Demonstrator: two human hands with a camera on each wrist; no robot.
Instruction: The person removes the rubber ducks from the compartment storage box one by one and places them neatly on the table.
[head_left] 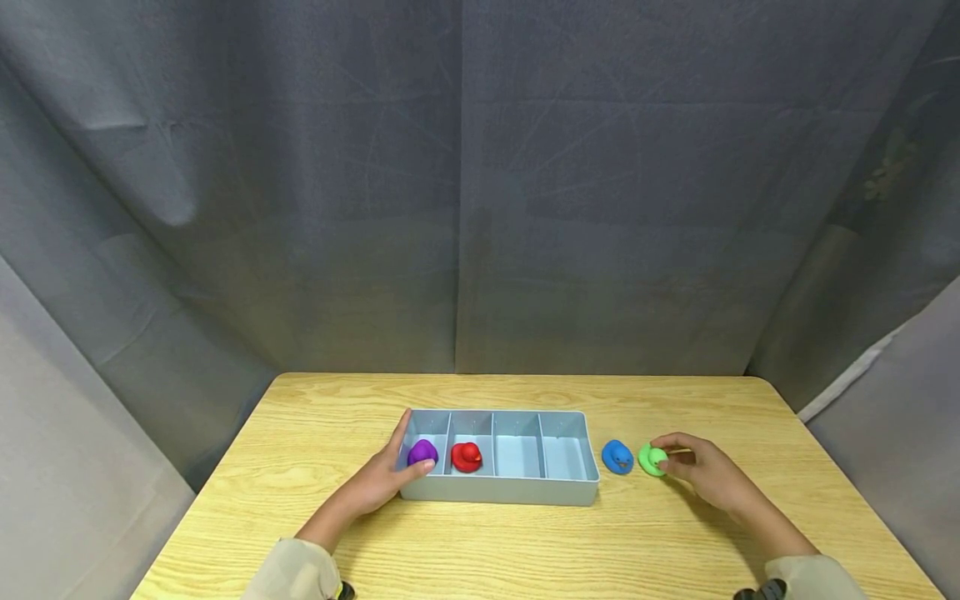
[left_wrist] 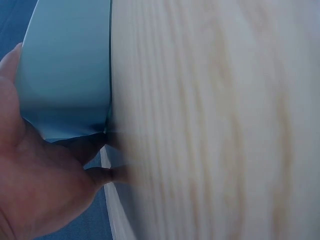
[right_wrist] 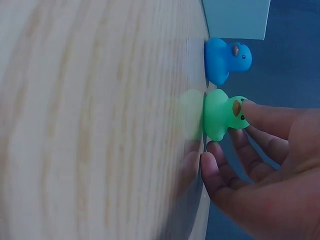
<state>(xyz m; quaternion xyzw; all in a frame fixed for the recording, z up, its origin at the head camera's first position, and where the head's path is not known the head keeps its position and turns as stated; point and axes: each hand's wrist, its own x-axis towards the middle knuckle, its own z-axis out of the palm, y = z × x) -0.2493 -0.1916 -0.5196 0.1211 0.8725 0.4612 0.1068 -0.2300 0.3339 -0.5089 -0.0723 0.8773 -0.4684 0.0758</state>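
A grey-blue divided box sits on the table with a purple toy in its leftmost compartment. A red rubber duck occupies the compartment beside it; the two on the right hold nothing. My left hand grips the box's left end, thumb over the front wall and fingers round the side. To the right of the box, my right hand pinches a green rubber duck by its head, thumb on the near side. That duck is upright at the tabletop. A blue rubber duck stands between it and the box.
The wooden table has rounded far corners. Grey curtains hang behind its far edge and along both sides.
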